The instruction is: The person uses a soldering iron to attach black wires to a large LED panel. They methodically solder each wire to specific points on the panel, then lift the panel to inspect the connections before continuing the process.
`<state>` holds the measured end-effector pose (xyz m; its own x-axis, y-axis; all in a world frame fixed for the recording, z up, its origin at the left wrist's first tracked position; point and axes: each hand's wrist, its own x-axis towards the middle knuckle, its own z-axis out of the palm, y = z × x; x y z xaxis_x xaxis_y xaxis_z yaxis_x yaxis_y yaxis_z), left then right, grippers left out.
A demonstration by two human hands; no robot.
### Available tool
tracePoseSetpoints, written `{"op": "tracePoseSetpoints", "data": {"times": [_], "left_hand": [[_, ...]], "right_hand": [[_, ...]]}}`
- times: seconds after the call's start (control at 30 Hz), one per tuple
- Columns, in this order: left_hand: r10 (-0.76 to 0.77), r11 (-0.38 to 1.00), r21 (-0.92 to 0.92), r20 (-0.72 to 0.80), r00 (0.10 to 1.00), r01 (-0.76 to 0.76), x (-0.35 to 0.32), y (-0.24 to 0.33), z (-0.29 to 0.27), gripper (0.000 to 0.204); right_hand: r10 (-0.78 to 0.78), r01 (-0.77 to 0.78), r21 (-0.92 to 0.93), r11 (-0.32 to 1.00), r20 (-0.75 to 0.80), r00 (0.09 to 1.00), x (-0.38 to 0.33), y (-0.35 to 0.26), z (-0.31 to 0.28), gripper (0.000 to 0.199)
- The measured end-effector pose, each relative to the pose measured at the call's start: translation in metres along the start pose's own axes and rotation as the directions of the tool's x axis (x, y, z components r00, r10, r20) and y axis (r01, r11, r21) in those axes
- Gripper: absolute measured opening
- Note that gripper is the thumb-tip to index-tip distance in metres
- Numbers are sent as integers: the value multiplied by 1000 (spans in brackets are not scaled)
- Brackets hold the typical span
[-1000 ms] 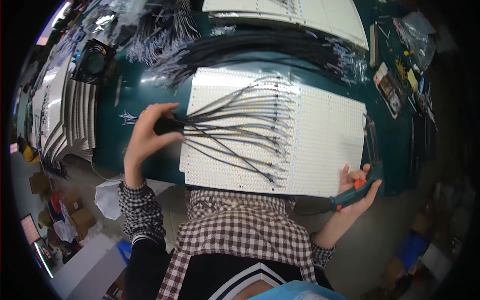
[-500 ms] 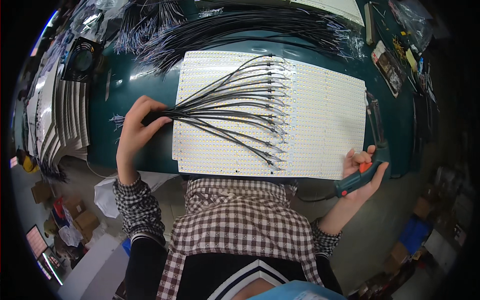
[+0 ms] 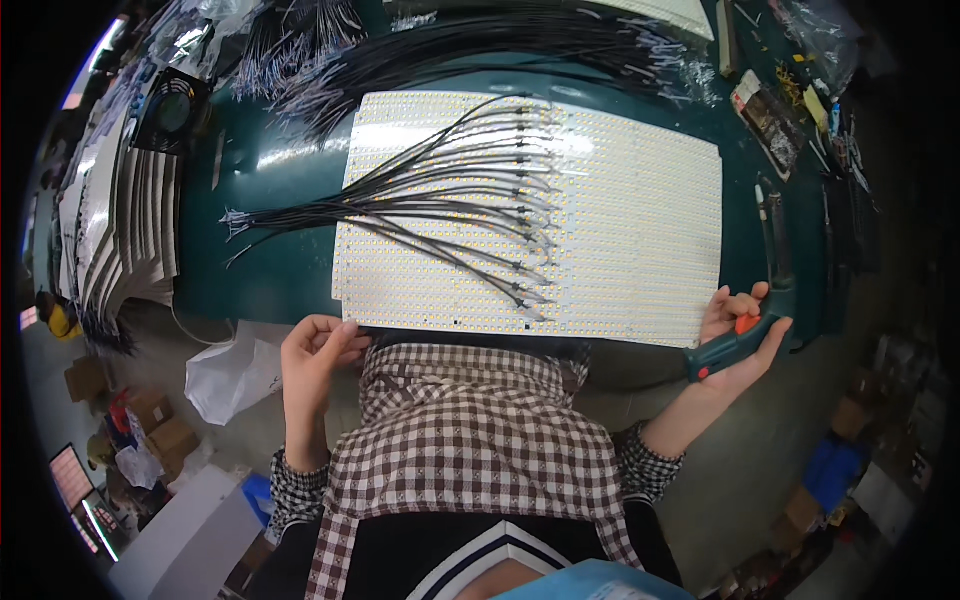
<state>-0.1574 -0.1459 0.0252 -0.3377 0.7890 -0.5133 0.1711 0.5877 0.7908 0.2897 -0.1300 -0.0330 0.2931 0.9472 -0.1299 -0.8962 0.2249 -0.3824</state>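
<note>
My left hand (image 3: pixel 318 350) is closed at the near left corner of a white LED panel (image 3: pixel 650 220), thumb along its edge. The fingertips are partly hidden there. A fanned bunch of black cables (image 3: pixel 400 208) lies across the panel's left half. Their tinned ends lie in a row near its middle, while the gathered ends stick out past the left edge. At the near right corner, my right hand (image 3: pixel 745 335) is wrapped round a green soldering gun (image 3: pixel 728 352) with an orange trigger, its tip pointing away from me.
More black cables (image 3: pixel 500 50) lie in a heap at the back of the green table (image 3: pixel 255 250). Stacked white panels (image 3: pixel 135 235) and a black fan (image 3: pixel 172 112) stand at the left. A worn flat block (image 3: pixel 768 125) and loose wires lie at the back right.
My left hand has let go of the cable bunch and come nearer to me, to the panel's corner. The gathered cable ends now lie loose. My right hand still holds the soldering gun.
</note>
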Motion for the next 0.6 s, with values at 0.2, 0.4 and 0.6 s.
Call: {"op": "tracePoseSetpoints", "data": {"times": [0.2, 0.4, 0.6], "left_hand": [[27, 995, -101, 37, 999, -23, 2, 13, 4, 16], [227, 801, -585, 103, 968, -126, 14, -6, 4, 11], [257, 652, -757, 270, 928, 40, 19, 20, 11, 45]], "right_hand": [[-31, 31, -20, 999, -15, 999, 5, 2, -1, 50], [-17, 17, 7, 1000, -34, 999, 7, 10, -4, 49], [-14, 13, -12, 1000, -41, 999, 7, 9, -6, 49]]}}
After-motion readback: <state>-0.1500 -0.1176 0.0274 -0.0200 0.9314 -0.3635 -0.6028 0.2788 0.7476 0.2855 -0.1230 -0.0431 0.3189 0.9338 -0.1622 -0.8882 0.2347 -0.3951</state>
